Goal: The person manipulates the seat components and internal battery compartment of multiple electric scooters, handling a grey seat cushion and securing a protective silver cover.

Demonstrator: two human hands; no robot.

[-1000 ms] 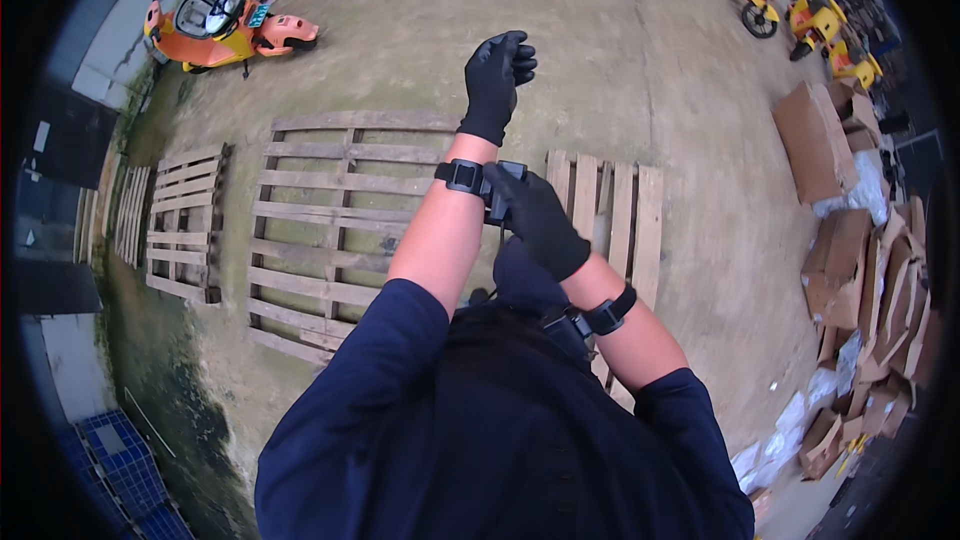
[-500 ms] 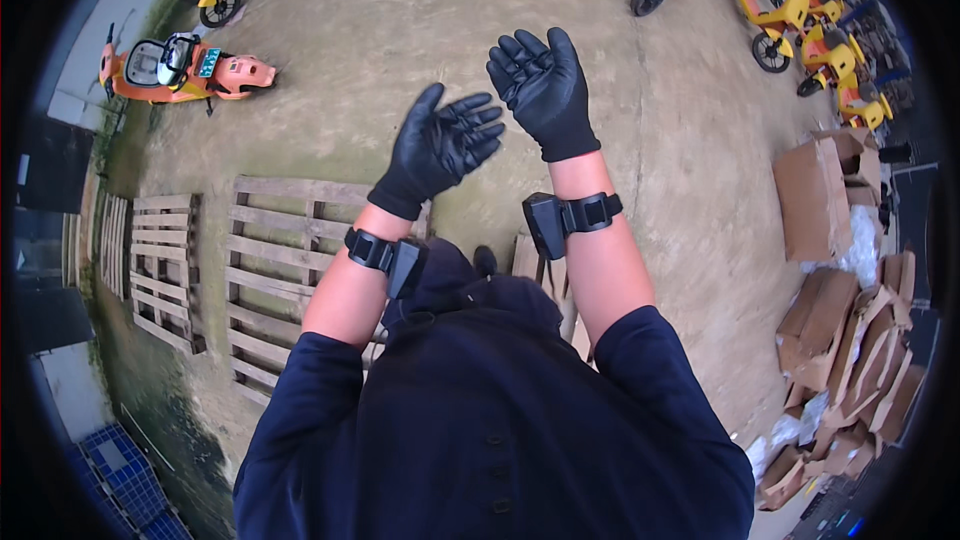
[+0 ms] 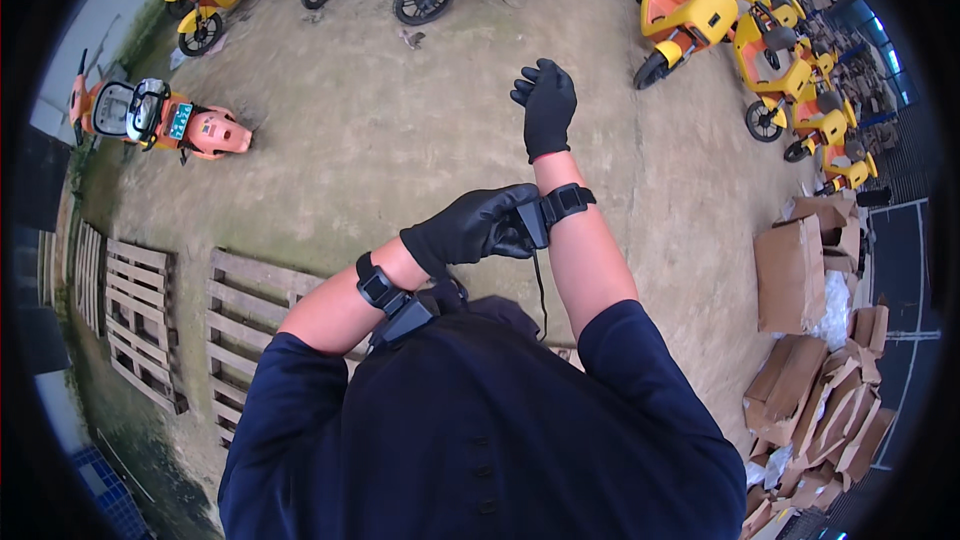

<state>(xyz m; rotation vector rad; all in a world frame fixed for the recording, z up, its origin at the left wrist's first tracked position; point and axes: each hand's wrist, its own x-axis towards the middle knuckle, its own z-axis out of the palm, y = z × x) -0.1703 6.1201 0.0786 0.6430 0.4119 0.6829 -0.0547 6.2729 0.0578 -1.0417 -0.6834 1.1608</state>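
Note:
In a black glove, my left hand [image 3: 468,230] reaches across to my right forearm. Its fingers are closed around the black box-shaped device [image 3: 533,223] on the wrist strap [image 3: 567,204] there, with a thin black cable [image 3: 541,290] hanging below. Farther out is my right hand [image 3: 548,108], also black-gloved, holding nothing; its fingers are loosely bent and a little apart. A similar strap [image 3: 378,283] with a black device [image 3: 408,318] sits on my left forearm.
Yellow scooters [image 3: 690,10] stand at the far side and right. An orange scooter [image 3: 165,122] is at the left, above wooden pallets [image 3: 140,315] on the concrete floor [image 3: 400,120]. Cardboard boxes [image 3: 790,275] and flattened cardboard [image 3: 835,415] pile up at the right.
My left hand has moved right and nearer, from open in the air to gripping the device on my right forearm. My right hand has turned and its fingers have bent. The view has tilted up.

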